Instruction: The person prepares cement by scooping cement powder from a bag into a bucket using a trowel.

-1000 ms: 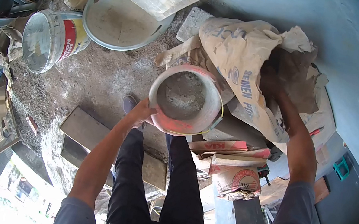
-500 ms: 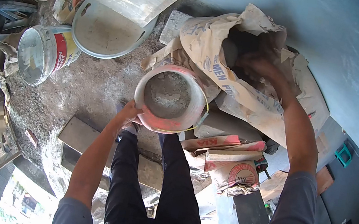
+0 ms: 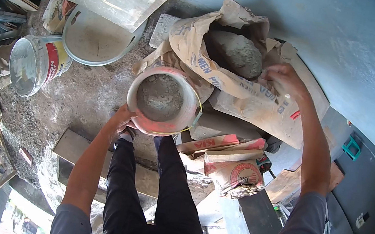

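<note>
The left hand (image 3: 123, 115) clamps its fingers on the bucket (image 3: 159, 126) at eight o'clock, likely steadying it; the right hand (image 3: 284, 77) curls its fingers by the paper bag (image 3: 216, 77), grip unclear.

The person's left arm (image 3: 89, 165) stretches forward, the left grip (image 3: 123, 119) clasped; over on the other side, the right arm (image 3: 314, 152) reaches farther out, forearm angled inward, the right grip (image 3: 286, 80) curled at the fingers.
</note>
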Available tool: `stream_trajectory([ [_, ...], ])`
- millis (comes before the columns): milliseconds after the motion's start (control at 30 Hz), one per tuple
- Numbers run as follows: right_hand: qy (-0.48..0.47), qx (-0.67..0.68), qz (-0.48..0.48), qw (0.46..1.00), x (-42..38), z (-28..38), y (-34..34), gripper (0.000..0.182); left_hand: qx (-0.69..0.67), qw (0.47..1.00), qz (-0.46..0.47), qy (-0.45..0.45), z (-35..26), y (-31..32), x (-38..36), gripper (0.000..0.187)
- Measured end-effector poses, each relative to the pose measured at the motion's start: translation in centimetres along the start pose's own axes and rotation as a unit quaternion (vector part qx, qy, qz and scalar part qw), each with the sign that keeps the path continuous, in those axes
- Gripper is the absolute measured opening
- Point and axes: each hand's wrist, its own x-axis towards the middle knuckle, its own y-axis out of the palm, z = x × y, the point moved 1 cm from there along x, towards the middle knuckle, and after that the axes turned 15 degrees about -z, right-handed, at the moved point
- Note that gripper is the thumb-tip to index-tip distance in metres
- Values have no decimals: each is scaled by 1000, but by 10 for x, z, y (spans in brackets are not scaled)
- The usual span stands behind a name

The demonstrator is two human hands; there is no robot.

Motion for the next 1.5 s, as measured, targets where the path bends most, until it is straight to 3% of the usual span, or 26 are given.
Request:
stream_trajectory([
  [100, 116, -77, -23, 990, -41, 41, -25, 28, -3, 1000, 3, -5, -1, 1, -1, 56],
  [300, 137, 20, -122, 983, -117, 68, -45, 36, 18, 1000, 9, 1, 6, -5, 5, 57],
  [500, 136, 45, -60, 988, -183, 112, -29, 23, 19, 999, 23, 16, -4, -2, -6, 58],
  [633, 160, 46, -72, 983, -215, 127, 14, 17, 11, 999, 33, 22, 1, -6, -4, 54],
  [800, 212, 52, -7, 976, -217, 128, 92, 17, -10, 999, 35, 36, 14, -13, 11, 54],
  [967, 264, 99, 19, 959, -179, 64, 193, 19, -12, 998, 47, 39, 17, -16, 13, 53],
  [1033, 209, 29, -15, 977, -160, 28, 239, 23, -8, 998, 46, 33, 20, -17, 17, 53],
  [1100, 95, -46, -48, 993, -140, -13, 282, 22, 4, 999, 40, 36, 18, -17, 15, 52],
  [1200, -33, -325, -154, 932, -138, 0, 340, 19, -3, 999, 33, 40, 16, -16, 9, 53],
  [1333, -66, -403, -180, 895, -150, 13, 378, 16, 0, 999, 19, 34, 9, -14, 2, 55],
  [1400, -84, -428, -212, 874, -158, 21, 378, 21, -7, 999, 34, 40, 20, -21, 17, 57],
  [1500, -119, -452, -182, 865, -166, 28, 361, 22, -13, 999, 20, 36, 28, -17, 22, 57],
])
